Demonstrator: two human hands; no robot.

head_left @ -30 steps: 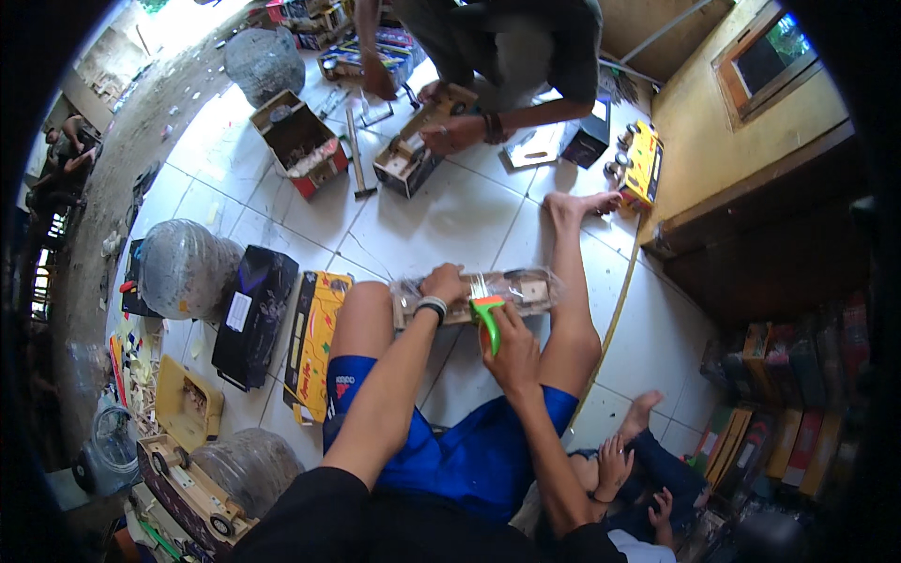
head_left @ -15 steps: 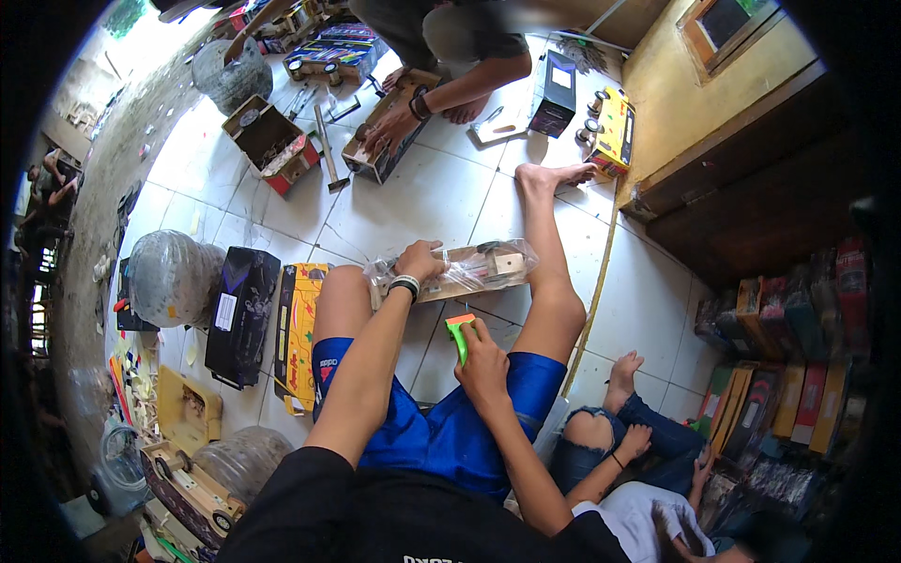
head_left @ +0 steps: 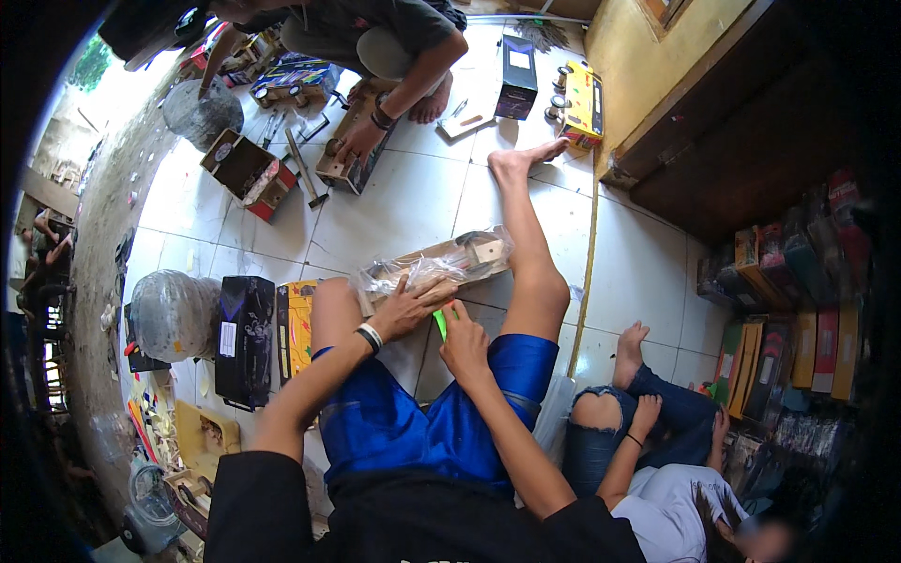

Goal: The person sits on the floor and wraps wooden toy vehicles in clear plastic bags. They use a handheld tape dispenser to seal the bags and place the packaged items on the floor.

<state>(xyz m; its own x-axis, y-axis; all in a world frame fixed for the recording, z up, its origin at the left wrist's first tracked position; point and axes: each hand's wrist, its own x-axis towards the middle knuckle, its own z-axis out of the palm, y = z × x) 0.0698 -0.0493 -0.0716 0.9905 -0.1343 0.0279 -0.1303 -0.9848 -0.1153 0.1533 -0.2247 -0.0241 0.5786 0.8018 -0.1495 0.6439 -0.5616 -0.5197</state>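
A long wooden piece wrapped in clear plastic (head_left: 441, 263) lies across my legs on the white tiled floor. My left hand (head_left: 405, 308), with a white wristband, rests flat on the near end of the wrapped piece. My right hand (head_left: 464, 340) grips a small green tool (head_left: 438, 322) whose tip points at the plastic just beside my left hand. I sit in blue shorts with my right leg stretched out toward the wall.
A black box (head_left: 244, 340) and a yellow box (head_left: 297, 324) lie at my left, beside a bundle in clear plastic (head_left: 170, 314). Across the floor another person's hand (head_left: 349, 148) handles a small box. A second person (head_left: 648, 441) sits at my right. Stacked boxes (head_left: 798, 310) line the right wall.
My right hand with the green tool has moved back up to the wrapped piece beside my left hand. The view has shifted, so everything sits lower in the picture.
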